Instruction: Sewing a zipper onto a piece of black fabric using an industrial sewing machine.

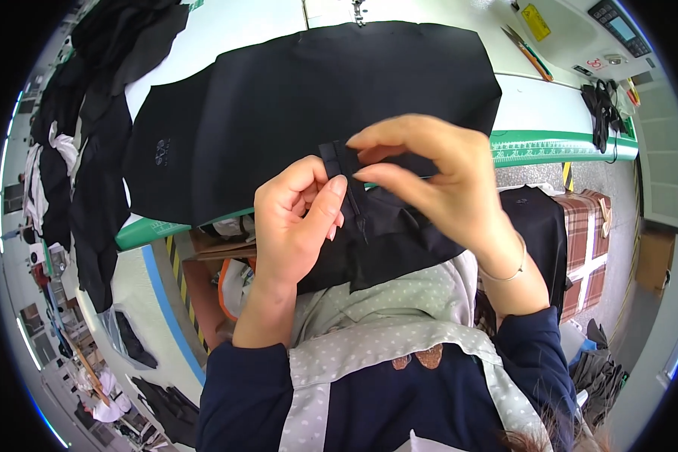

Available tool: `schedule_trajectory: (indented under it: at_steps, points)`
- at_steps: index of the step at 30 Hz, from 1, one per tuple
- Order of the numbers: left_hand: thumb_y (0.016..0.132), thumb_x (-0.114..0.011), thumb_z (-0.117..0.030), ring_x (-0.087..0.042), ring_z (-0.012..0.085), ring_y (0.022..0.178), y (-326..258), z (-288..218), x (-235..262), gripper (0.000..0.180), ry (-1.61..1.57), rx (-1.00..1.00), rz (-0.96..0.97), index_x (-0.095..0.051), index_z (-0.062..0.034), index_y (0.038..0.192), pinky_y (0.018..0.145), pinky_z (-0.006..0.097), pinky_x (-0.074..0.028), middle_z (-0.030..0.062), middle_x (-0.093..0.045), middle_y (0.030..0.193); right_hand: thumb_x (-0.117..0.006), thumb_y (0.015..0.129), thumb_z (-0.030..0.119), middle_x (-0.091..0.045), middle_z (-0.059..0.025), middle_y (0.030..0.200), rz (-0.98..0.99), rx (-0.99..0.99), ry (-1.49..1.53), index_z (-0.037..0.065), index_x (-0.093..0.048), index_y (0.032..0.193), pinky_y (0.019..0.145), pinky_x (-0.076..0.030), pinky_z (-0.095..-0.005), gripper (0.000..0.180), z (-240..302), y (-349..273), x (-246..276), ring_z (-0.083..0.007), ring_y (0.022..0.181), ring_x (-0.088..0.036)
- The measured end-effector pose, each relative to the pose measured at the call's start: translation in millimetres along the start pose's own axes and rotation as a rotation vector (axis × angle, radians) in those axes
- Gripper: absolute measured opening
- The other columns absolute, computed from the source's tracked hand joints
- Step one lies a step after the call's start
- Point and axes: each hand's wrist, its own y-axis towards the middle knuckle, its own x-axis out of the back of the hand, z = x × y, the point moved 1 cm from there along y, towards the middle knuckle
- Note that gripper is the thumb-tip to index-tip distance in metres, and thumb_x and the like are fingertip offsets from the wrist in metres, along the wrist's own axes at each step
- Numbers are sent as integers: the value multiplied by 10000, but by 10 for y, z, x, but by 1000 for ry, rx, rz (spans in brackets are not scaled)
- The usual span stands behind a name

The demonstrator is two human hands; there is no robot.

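My left hand (290,215) pinches a narrow folded strip of black fabric (330,158) between thumb and fingers, just off the table's front edge. Close to the strip's upper end is my right hand (448,169), its thumb and index finger curved and apart; no object shows between them. From the strip, more black fabric (410,222) hangs in loose folds over my lap. Behind my hands a large black fabric panel (301,90) lies spread on the white table, with a small pale printed mark near its left end.
A green measuring edge (542,151) runs along the table front. Scissors with orange handles (531,56) lie beside the sewing machine (580,34) at far right. Heaped black garments (98,128) hang at left. A plaid box (586,256) stands right, below the table.
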Motion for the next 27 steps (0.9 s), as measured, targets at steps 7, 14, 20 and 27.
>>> schedule_trajectory:
  at_steps: [7,14,20,27]
  points:
    - [929,-613,-41,-485,74,605,12,99,0,146,267,-226,-68,-562,11,802,562,234,-384,10,-549,709,-750,785,-3,-693,-73,824,-9,-79,151,22,-686,929,699,-569,-273,159,-15,6,-143,-193,770,-709]
    - [928,-580,-39,-423,156,632,8,66,9,154,366,-312,-26,-509,5,799,597,293,-349,52,-472,700,-764,776,43,-657,-65,810,13,9,52,39,-690,869,595,-505,-302,119,-48,40,-94,-200,717,-640]
    - [962,-554,-61,-415,142,663,23,105,29,161,314,-314,31,-523,11,820,614,282,-350,39,-475,744,-607,892,-21,-494,-52,921,176,2,115,18,-534,920,691,-412,-267,87,-83,21,-138,-146,780,-464]
    - [1013,-543,-91,-365,14,661,35,133,27,172,31,-187,-72,-600,11,888,575,195,-301,-63,-467,743,-651,917,64,-528,-20,798,-237,-150,-84,34,-613,909,658,-437,-264,49,-238,-9,324,-125,737,-531]
